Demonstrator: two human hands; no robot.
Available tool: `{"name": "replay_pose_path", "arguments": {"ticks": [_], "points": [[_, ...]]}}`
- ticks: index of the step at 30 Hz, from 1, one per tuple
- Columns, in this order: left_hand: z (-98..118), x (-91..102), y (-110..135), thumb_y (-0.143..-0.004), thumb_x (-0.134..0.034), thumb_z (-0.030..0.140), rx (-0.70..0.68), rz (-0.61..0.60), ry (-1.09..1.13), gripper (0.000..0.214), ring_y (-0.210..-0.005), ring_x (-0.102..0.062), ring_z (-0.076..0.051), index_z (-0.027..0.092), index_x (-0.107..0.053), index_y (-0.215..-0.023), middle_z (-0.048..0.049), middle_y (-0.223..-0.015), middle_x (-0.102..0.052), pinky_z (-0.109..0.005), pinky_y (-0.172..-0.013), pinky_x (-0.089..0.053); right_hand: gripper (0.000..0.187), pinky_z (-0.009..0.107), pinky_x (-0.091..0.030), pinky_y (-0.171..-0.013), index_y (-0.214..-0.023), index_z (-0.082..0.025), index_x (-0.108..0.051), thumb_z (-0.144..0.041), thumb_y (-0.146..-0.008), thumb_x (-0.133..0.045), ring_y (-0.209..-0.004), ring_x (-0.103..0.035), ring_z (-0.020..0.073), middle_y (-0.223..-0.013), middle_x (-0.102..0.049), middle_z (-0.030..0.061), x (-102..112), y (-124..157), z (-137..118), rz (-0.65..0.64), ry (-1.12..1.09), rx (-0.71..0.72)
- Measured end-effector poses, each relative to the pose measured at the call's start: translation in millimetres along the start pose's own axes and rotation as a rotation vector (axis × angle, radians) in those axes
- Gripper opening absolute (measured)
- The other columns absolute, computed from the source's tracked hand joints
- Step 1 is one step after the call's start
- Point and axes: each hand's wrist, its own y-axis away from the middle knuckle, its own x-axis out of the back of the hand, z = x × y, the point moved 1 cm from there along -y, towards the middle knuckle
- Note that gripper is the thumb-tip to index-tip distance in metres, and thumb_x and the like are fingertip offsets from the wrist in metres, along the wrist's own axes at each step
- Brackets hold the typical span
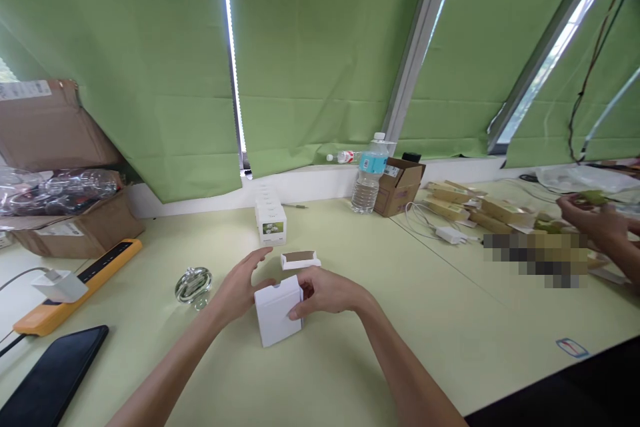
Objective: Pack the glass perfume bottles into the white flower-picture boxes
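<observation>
"While the left hand (239, 288) arches half open above the table, what does the right hand (327, 292) have?"

"A white rectangular card box (277, 313). Its fingers hook over the box's right edge and its thumb presses on the face, a partly closed grip."

"And the left?"

"It holds nothing that I can see. Its fingertips are just beside the box's top corner, but I can't tell whether they touch."

"Where's the box?"

"On the pale green table (440, 347), between both hands."

"What's around it, taking 12 o'clock as straight ahead?"

"At 12, a row of white boxes with a flower picture (271, 223). Nearer, toward 1, a small white tray with a brown inside (300, 260). At 10, a clear glass block (193, 285). At 9, a yellow power strip (75, 288). At 2, a co-worker's hand (587, 212) holds something green."
</observation>
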Motion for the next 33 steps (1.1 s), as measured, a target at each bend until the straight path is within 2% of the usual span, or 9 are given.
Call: {"name": "replay_pose_path", "arguments": {"ticks": [4,8,11,15,18,22,27,33], "points": [[0,-16.6,-21,-0.070,-0.063,0.026,-0.070,-0.023,0.067,0.061,-0.118,-0.052,-0.029,0.024,-0.050,-0.130,-0.0073,-0.133,-0.054,-0.042,-0.099,-0.042,0.039,0.028,-0.047,-0.073,-0.103,-0.022,-0.070,-0.036,-0.067,-0.075,-0.085,-0.060,0.0192,-0.099,-0.069,0.0020,3,2,-1,0.026,-0.054,0.007],[7,-24.8,-26,-0.068,-0.061,0.024,-0.056,0.035,0.067,0.049,-0.109,-0.057,-0.028,0.022,-0.059,-0.117,-0.0059,-0.121,-0.063,-0.040,-0.095,-0.043,0.040,0.030,-0.048,-0.077,-0.104,-0.021,-0.069,-0.033,-0.066,-0.076,-0.088,-0.061,0.0200,-0.098,-0.069,0.0016,6,5,-1,0.034,-0.095,0.038],[11,-22.6,-21,-0.072,-0.057,0.024,-0.028,0.089,0.067,0.042,-0.106,-0.058,-0.029,0.020,-0.059,-0.113,-0.0070,-0.116,-0.064,-0.041,-0.091,-0.044,0.038,0.031,-0.047,-0.080,-0.104,-0.020,-0.069,-0.032,-0.068,-0.074,-0.091,-0.061,0.0204,-0.100,-0.069,0.0025,9,7,-1,0.041,-0.134,0.061],[11,-17.2,-8,-0.073,-0.058,0.027,0.086,0.115,0.185,0.042,-0.109,-0.057,-0.030,0.018,-0.057,-0.114,-0.0091,-0.115,-0.064,-0.041,-0.088,-0.046,0.039,0.032,-0.047,-0.080,-0.106,-0.019,-0.069,-0.033,-0.070,-0.073,-0.091,-0.061,0.0208,-0.103,-0.068,0.0047,11,9,-3,0.102,-0.149,0.060],[9,-15.5,-1,-0.070,-0.065,0.031,0.099,0.087,0.257,0.043,-0.111,-0.056,-0.030,0.018,-0.054,-0.111,-0.0117,-0.127,-0.057,-0.042,-0.089,-0.047,0.042,0.032,-0.047,-0.079,-0.108,-0.019,-0.068,-0.036,-0.070,-0.073,-0.090,-0.060,0.0208,-0.103,-0.068,0.0051,13,10,-5,0.137,-0.138,0.030],[11,-14.4,3,-0.069,-0.067,0.028,0.062,0.041,0.335,0.029,-0.116,-0.053,-0.031,0.018,-0.054,-0.094,-0.0135,-0.139,-0.045,-0.041,-0.090,-0.046,0.042,0.033,-0.047,-0.080,-0.102,-0.018,-0.069,-0.041,-0.068,-0.075,-0.092,-0.060,0.0221,-0.100,-0.068,0.0059,13,12,-10,0.149,-0.127,-0.009],[19,-7.8,6,-0.070,-0.066,0.029,0.115,-0.086,0.439,0.039,-0.105,-0.058,-0.029,0.018,-0.055,-0.105,-0.0101,-0.116,-0.063,-0.038,-0.082,-0.049,0.039,0.036,-0.046,-0.086,-0.103,-0.020,-0.069,-0.040,-0.070,-0.074,-0.099,-0.060,0.0232,-0.104,-0.067,0.0054,11,12,-16,0.120,-0.227,0.030],[21,7.3,8,-0.065,-0.070,0.023,0.168,-0.133,0.515,0.028,-0.095,-0.060,-0.024,0.018,-0.050,-0.084,-0.0038,-0.094,-0.065,-0.032,-0.076,-0.048,0.042,0.039,-0.044,-0.091,-0.105,-0.019,-0.069,-0.039,-0.069,-0.075,-0.102,-0.059,0.0243,-0.106,-0.068,0.0065,11,9,-14,0.124,-0.279,0.013]]}}
